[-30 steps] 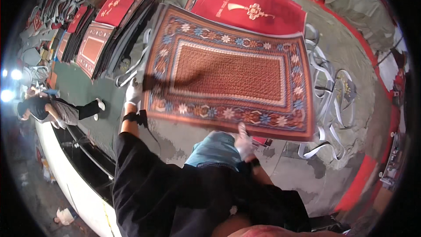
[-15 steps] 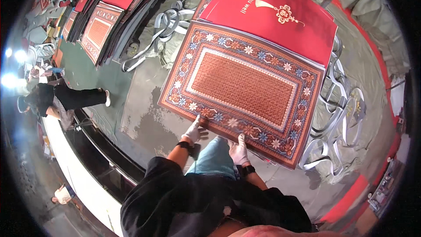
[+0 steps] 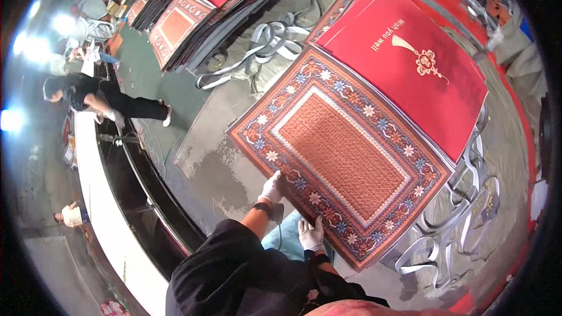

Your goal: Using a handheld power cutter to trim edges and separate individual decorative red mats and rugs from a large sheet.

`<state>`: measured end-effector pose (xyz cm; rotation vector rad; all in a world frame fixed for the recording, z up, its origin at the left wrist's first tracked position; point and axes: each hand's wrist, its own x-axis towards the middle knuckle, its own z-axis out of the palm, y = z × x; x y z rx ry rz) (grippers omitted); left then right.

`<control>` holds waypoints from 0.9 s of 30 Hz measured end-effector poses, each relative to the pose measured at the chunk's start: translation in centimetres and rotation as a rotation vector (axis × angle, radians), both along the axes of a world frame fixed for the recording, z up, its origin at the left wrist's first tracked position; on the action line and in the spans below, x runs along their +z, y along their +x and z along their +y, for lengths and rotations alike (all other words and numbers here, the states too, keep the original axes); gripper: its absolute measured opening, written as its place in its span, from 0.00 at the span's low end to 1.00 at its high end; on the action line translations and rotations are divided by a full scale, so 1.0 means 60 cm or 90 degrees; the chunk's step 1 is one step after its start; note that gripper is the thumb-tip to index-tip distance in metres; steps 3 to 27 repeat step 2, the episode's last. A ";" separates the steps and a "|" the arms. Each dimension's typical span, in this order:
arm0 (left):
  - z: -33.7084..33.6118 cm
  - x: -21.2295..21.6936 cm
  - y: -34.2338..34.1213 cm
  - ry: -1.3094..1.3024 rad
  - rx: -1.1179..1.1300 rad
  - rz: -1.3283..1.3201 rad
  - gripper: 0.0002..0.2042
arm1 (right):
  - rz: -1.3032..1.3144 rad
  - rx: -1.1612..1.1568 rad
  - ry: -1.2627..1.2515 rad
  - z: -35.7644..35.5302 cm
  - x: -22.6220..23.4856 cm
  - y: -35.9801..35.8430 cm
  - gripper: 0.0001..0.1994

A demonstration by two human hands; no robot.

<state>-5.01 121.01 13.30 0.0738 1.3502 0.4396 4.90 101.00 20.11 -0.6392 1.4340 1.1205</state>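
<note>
A brown patterned doormat point(image 3: 345, 158) with a flower border lies on top of a mat pile, a tilted rectangle ahead of me. My left hand point(image 3: 271, 189), in a white glove, is closed at the mat's near edge; its fingertips are partly hidden there. Farther right along that same edge is my right hand point(image 3: 311, 234), also gloved. Its thumb touches the border, and the fingers stand apart from the thumb. Red mats point(image 3: 404, 64) with a gold knot design and lettering lie against the patterned mat's far side.
White and grey strips point(image 3: 436, 246) lie tangled on the floor sheeting at right, and more strips point(image 3: 275, 44) beyond the pile. Other mat stacks point(image 3: 178, 23) stand at upper left. A long white-edged table point(image 3: 105, 199) runs along the left, with a person point(image 3: 96, 93) beside it.
The view has turned, so the mats appear rotated clockwise and shifted right. My left hand has closed at the edge; my right hand's fingers now show beside it. The person at the table has moved an arm.
</note>
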 end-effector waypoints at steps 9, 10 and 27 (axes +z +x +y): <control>0.025 0.063 0.057 -0.017 -0.019 0.025 0.23 | -0.019 -0.121 0.139 -0.046 -0.013 0.015 0.34; 0.025 0.063 0.057 -0.017 -0.019 0.025 0.23 | -0.019 -0.121 0.139 -0.046 -0.013 0.015 0.34; 0.025 0.063 0.057 -0.017 -0.019 0.025 0.23 | -0.019 -0.121 0.139 -0.046 -0.013 0.015 0.34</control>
